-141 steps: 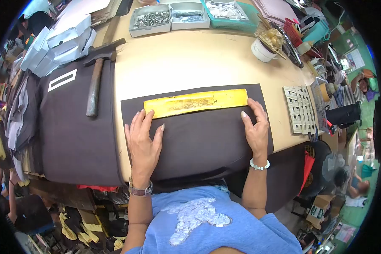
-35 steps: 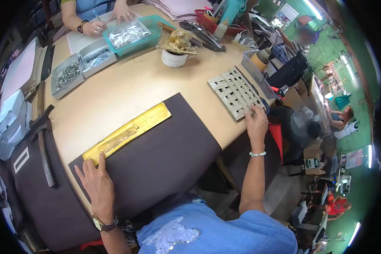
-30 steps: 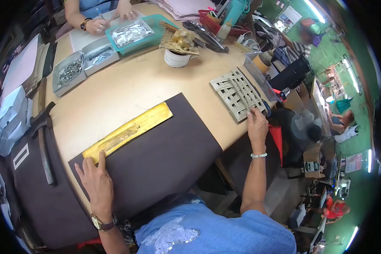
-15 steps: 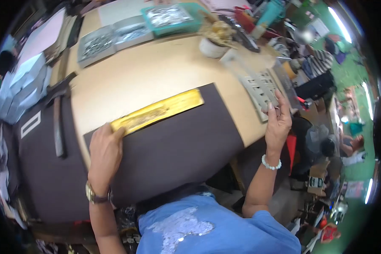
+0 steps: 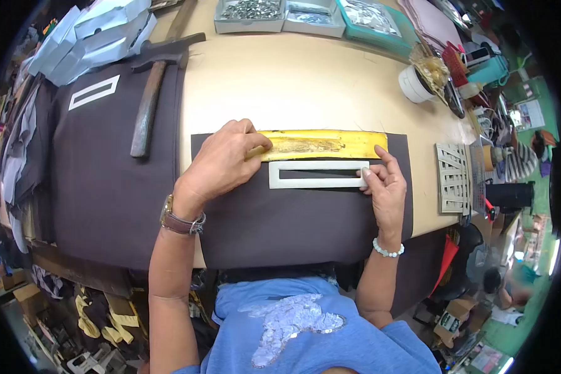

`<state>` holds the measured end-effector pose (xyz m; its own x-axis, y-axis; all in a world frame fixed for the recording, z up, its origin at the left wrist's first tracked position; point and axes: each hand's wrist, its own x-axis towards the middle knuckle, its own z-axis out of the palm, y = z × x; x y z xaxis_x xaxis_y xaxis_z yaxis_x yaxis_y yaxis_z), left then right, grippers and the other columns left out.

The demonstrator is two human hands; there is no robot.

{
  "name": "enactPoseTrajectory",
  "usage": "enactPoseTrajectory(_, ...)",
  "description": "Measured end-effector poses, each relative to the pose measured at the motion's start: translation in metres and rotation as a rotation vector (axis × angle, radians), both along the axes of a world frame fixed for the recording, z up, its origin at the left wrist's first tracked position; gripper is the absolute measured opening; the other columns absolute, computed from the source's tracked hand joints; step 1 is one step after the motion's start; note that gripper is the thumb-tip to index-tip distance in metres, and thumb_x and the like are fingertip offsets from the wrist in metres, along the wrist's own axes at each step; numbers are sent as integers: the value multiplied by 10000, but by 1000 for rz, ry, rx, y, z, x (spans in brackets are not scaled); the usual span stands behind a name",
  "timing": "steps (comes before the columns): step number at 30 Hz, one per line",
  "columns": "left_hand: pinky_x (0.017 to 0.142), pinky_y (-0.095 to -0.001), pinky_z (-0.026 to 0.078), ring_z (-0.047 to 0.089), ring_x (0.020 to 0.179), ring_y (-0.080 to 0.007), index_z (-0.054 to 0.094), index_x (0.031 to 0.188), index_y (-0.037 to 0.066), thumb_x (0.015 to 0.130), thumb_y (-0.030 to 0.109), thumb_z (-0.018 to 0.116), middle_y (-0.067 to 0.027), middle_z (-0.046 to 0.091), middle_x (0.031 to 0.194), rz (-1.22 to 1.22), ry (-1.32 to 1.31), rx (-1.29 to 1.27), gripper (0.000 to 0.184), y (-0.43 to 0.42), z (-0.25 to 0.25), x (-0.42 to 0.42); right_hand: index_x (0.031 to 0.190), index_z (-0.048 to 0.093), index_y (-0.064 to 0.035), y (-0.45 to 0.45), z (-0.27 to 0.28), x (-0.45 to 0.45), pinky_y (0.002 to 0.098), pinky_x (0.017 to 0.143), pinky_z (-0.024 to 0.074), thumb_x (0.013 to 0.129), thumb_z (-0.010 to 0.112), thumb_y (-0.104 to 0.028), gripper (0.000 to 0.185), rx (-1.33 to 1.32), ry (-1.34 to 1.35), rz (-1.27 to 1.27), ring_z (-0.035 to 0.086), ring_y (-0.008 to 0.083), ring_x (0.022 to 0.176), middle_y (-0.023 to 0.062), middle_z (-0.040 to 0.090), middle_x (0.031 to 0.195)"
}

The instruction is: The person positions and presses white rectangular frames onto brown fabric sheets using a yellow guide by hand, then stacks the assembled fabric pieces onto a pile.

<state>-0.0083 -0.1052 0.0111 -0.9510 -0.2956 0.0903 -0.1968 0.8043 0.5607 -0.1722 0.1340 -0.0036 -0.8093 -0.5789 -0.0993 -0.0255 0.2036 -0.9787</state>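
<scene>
A flat yellow strip (image 5: 361, 143) with a brown worn patch lies along the top edge of a dark fabric sheet (image 5: 305, 224). My left hand (image 5: 224, 156) is closed at the strip's left end, fingertips bent against it. In my right hand (image 5: 388, 187), thumb and fingers pinch the right end of a white rectangular frame (image 5: 318, 183) with a long slot. The frame is just below the strip, over the fabric; whether it fully touches the cloth I cannot tell. My right index finger reaches up to the strip's right end.
A hammer (image 5: 148, 109) and another white frame (image 5: 95, 92) lie on dark fabric at left. Boxes of metal pieces (image 5: 250, 25) and a teal tray (image 5: 393, 37) line the back. A white pot (image 5: 412, 86) and slotted pale pieces (image 5: 453, 177) are at right.
My right hand has come from the slotted pieces at right to the fabric, now with a white frame in it. The left hand stays at the strip's left end. The camera view has turned.
</scene>
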Motion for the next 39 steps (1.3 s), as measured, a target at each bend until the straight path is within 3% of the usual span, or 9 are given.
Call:
enactPoseTrajectory(7, 819, -373, 436, 518, 876, -261, 645, 959, 37, 696, 171, 742, -95, 530, 891, -4, -28, 8, 310, 5, 7, 3, 1307, 408, 76, -4, 2, 3, 171, 568, 427, 865, 591, -9, 486, 58, 10, -44, 532, 40, 642, 32, 621, 778)
enactPoseTrajectory(11, 818, -374, 436, 515, 884, -262, 637, 972, 42, 691, 176, 749, -93, 531, 901, 1, -49, 1, 331, 6, 7, 2, 1300, 424, 69, -4, -1, 4, 175, 563, 424, 866, 598, -17, 476, 60, 25, -62, 534, 40, 640, 37, 623, 780)
enactPoseTrajectory(17, 821, -379, 437, 515, 906, -266, 628, 978, 51, 698, 172, 743, -93, 536, 924, 13, -68, -9, 326, 8, 7, 2, 1260, 484, 63, -2, 1, 8, 211, 576, 445, 821, 628, -4, 467, 215, 320, -163, 551, 68, 643, 60, 627, 774)
enactPoseTrajectory(36, 813, -371, 454, 516, 893, -253, 630, 970, 31, 711, 155, 734, -90, 527, 922, 12, -59, -32, 306, 10, 8, 2, 1198, 521, 70, -6, 0, 8, 215, 598, 451, 777, 674, 15, 452, 234, 292, -200, 551, 69, 632, 68, 649, 736)
enactPoseTrajectory(39, 825, -378, 447, 517, 906, -261, 624, 976, 34, 703, 159, 741, -98, 533, 931, 9, -64, -28, 322, 10, 9, 2, 1120, 575, 32, -5, -3, 7, 239, 594, 466, 781, 664, 3, 351, 245, 348, -188, 595, 130, 628, 73, 655, 753)
